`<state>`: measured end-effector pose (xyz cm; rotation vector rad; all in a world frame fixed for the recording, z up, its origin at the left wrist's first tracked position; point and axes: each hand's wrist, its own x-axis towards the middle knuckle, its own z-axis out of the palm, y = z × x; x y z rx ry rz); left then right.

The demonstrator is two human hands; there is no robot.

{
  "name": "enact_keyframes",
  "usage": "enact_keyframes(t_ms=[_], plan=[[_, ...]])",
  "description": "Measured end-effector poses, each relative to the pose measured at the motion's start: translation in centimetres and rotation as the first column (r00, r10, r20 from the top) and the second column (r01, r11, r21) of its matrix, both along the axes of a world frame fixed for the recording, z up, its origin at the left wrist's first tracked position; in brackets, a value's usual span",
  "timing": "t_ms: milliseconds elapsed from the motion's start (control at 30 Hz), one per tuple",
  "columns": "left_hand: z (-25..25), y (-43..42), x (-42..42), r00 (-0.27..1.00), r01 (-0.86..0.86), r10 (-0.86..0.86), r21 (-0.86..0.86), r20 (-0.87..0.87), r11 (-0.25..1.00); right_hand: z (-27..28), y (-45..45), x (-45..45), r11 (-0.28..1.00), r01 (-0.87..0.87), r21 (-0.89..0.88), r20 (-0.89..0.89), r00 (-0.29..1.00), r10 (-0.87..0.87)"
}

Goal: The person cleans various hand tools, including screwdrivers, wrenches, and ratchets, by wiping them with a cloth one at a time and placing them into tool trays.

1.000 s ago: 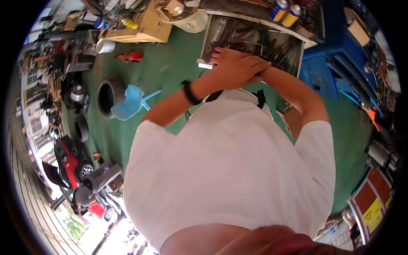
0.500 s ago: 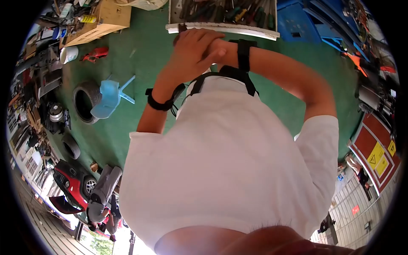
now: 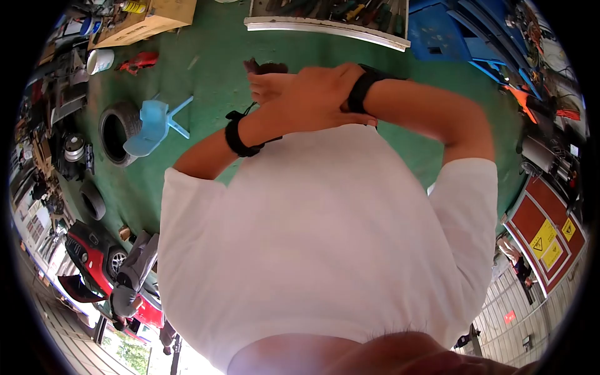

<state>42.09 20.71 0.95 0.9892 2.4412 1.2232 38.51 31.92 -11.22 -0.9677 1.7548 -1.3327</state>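
My left hand reaches across from the left and is closed round my right wrist, at the edge of its black wristband. Under it, my right hand points left, mostly hidden; the fingers that show are apart, with no held object visible. A second black band is on my left wrist. Just beyond my right fingers is a dark brown shape that I cannot make out. Both arms cross in front of my white shirt.
An open drawer of hand tools lies ahead. Left on the green floor are a light-blue chair, a tire, a white bucket and a red tool. A person is near a red car. Blue metal parts stand right.
The tool drawer has moved toward the top of the view. My left hand has slid right, from over my right hand to my right wrist, and closed round it.
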Motion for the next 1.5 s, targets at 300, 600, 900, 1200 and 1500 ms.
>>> enact_keyframes(t_ms=[300,600,900,1200,1500], plan=[[3.4,3.9,-3.5,0.915,-0.116,0.114,0.02,-0.387,0.993,-0.2,-5.6,-0.7,0.992,-0.123,0.004,-0.093,0.988,0.122],[4.8,10.8,-8.5,0.828,0.28,-0.349,0.216,0.438,0.935,-0.3,-4.9,-1.2,0.983,-0.166,0.077,0.156,0.976,0.153],[3.2,6.2,-11.3,0.819,0.467,-0.365,-0.146,0.442,0.872,5.7,-1.6,-2.5,0.989,-0.059,0.133,0.336,0.942,0.011],[2.8,11.7,-11.3,0.278,0.294,-0.186,0.101,0.942,0.951,-2.6,-3.8,-1.0,0.991,-0.13,0.032,-0.396,0.909,0.132],[4.9,14.4,-10.9,0.507,0.425,-0.162,-0.082,0.846,0.901,3.1,-2.4,-1.3,0.798,-0.327,0.506,-0.742,0.307,0.596]])
